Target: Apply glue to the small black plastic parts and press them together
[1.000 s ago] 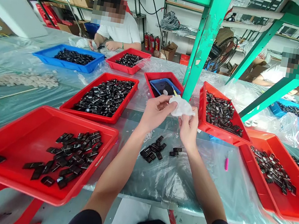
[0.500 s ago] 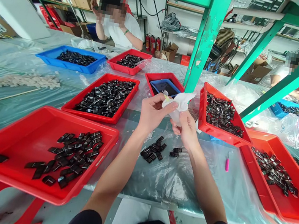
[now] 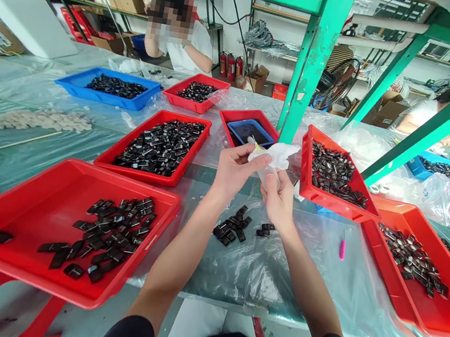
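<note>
Your left hand [image 3: 237, 169] pinches a crumpled white wad [image 3: 282, 154] between thumb and fingers, while your right hand [image 3: 279, 196] grips its lower, more translucent part, just on your side of the green post [image 3: 306, 78]. The wad looks soft and loosely bunched, with a yellow sliver at its left end, too small to identify. Left of the post, a red tray [image 3: 234, 116] holds a smaller blue tray [image 3: 231, 134], your left hand and the wad hiding its near edge. Right of the post sits a tilted red bin [image 3: 328, 201] of dark pieces. Nearer you than the post lie loose black pieces [image 3: 232, 228] and, farther right, a pink-handled tool [image 3: 342, 249].
</note>
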The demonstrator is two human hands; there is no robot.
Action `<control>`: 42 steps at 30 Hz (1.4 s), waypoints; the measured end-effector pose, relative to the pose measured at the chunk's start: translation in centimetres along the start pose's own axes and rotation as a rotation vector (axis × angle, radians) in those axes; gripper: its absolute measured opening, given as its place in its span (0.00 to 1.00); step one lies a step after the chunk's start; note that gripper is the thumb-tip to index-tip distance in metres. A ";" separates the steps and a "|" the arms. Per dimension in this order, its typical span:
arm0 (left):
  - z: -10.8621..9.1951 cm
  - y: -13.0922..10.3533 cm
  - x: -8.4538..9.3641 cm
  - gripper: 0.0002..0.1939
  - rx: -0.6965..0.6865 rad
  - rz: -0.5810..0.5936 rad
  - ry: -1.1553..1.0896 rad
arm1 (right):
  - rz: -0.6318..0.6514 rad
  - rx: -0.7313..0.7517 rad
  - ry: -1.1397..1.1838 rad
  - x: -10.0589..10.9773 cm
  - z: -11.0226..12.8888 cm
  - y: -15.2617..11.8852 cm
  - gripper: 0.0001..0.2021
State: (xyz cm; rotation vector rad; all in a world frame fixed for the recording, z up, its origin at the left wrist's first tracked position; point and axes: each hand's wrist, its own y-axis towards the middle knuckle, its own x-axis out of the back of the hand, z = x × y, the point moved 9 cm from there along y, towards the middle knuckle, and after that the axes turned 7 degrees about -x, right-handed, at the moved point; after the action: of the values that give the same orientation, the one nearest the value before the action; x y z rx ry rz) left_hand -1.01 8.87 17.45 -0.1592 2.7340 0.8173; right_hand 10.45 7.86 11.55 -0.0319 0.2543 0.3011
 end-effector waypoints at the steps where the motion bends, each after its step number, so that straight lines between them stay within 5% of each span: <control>1: 0.1 0.0 -0.1 0.22 0.012 0.017 -0.015 | -0.027 0.048 -0.025 0.2 0.4 -0.1 0.26; 3: 0.1 0.0 -0.3 0.24 0.030 0.055 -0.039 | -0.088 0.154 -0.054 0.5 1.5 -0.5 0.27; 6: 0.0 0.1 -0.3 0.24 0.042 0.103 -0.067 | -0.005 0.120 -0.032 -0.2 1.8 -0.6 0.28; 14: 0.7 -0.3 -1.2 0.28 0.081 0.254 -0.099 | 0.386 -0.396 0.238 -2.5 -0.5 -1.4 0.30; 21: 0.8 0.3 -0.4 0.27 -0.041 0.078 0.028 | 0.275 -0.263 0.303 -1.6 0.3 -0.4 0.31; 29: -0.7 0.2 3.2 0.25 -0.219 -0.250 0.271 | 0.130 -0.149 0.250 -0.6 0.9 0.0 0.32; 37: -2.3 -1.5 -2.2 0.17 -0.350 0.182 0.779 | -0.059 0.000 0.136 1.1 1.1 0.5 0.35; 42: -1.6 -2.2 -3.4 0.24 -0.309 0.329 0.861 | -0.130 0.018 0.084 2.7 0.8 0.9 0.34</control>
State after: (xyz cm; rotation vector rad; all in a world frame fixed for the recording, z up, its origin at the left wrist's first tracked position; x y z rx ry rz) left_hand 2.27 6.24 18.54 -0.1477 3.4522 1.5631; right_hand 12.84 9.58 11.61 -0.0428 0.3371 0.1686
